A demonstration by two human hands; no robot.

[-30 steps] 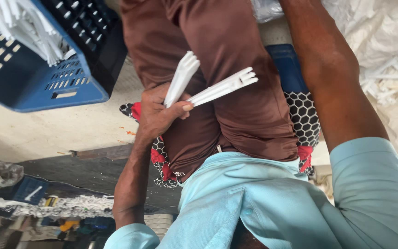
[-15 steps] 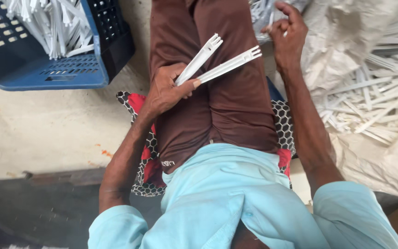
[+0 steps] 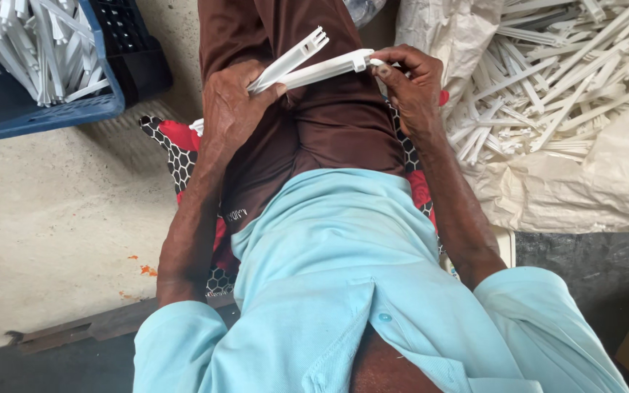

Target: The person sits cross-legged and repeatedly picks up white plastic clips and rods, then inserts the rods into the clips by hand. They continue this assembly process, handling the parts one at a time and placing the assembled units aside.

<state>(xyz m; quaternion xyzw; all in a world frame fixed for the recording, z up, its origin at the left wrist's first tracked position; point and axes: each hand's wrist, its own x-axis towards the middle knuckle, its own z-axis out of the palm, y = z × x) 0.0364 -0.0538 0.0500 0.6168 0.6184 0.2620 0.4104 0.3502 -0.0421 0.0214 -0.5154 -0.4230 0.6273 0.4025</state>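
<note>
Fingers of the left hand point(image 3: 233, 109) clamp two white strips point(image 3: 307, 64) over the lap; the right hand point(image 3: 410, 84), away at the sack point(image 3: 606, 175) a moment ago, now pinches one strip's tip.
Sack right of the lap, blue crate point(image 3: 45, 113) left; both hold more strips, so handling looks under way.

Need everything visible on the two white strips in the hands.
The two white strips look like moulded plastic: long, flat, with notched ends. They fan apart in a narrow V above the lap. The left hand grips their joined ends; the right hand pinches the far tip of the lower strip. Similar strips fill the crate and sack.
</note>
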